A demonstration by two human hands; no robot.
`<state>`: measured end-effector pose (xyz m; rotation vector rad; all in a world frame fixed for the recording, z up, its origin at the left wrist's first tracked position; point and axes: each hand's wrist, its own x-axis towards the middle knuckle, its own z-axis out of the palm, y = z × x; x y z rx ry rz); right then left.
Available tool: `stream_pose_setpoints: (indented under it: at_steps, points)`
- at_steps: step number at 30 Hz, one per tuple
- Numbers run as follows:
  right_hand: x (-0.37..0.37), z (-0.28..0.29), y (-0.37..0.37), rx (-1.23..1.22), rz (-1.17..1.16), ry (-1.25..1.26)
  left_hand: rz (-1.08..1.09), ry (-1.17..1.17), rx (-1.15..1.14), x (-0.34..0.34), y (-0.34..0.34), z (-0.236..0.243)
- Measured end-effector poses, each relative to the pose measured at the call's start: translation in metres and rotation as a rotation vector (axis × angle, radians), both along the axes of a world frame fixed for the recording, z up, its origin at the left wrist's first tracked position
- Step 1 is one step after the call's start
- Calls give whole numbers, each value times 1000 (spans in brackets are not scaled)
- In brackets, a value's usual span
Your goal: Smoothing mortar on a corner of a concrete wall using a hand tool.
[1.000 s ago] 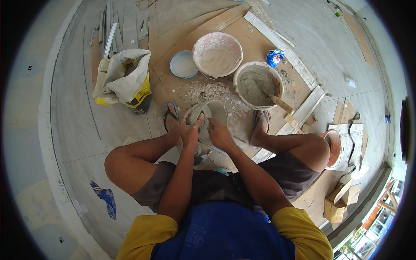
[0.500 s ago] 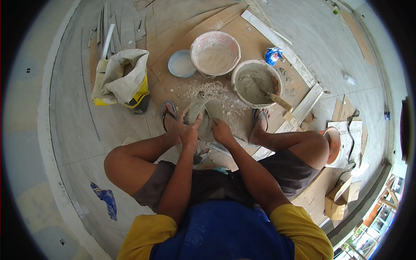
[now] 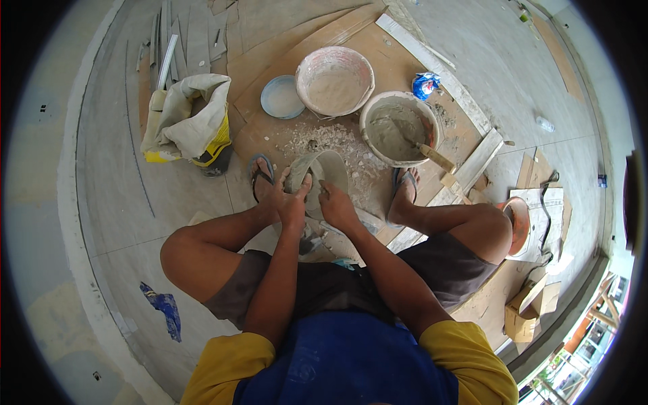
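Between my feet, a grey, mortar-smeared bucket (image 3: 335,167) is tilted with its mouth towards me. My left hand (image 3: 293,206) grips its left side, thumb over the rim and fingers around the outside. At the bucket's opening, my right hand (image 3: 339,208) is closed with its fingers curled inward; what it holds is mostly hidden by the hand. Just beyond, to the right, stands a bucket of wet grey mortar (image 3: 395,131) with a wooden-handled trowel (image 3: 435,158) resting in it.
A pinkish tub (image 3: 335,81) of pale material and a blue-rimmed lid (image 3: 282,98) sit on cardboard ahead. Left is an open sack (image 3: 192,115); a crumpled blue packet (image 3: 426,86) lies beyond the mortar. Dry crumbs (image 3: 327,137) litter the cardboard. An orange bucket (image 3: 518,226) stands by my right knee.
My right hand has shifted slightly left and up at the bucket's mouth, and the thin tool edge seen beside it earlier is now hidden. The tilted bucket has turned a little in my left hand.
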<state>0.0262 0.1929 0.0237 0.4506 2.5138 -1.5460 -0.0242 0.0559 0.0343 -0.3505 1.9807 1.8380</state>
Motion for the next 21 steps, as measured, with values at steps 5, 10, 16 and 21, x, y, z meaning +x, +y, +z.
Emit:
stream_pose_setpoints:
  at_steps: [5,10,16,21]
  points:
    - [-1,27,-9,-23,56,-99,-343,115,8,-3,-38,-41]
    - [-1,11,2,51,49,-19,-60,29,77,-2,-8,-18]
    - [0,34,-11,-10,146,-56,87,71,54,5,-13,-33]
    - [-5,-10,13,41,31,-52,78,54,-5,6,7,-6]
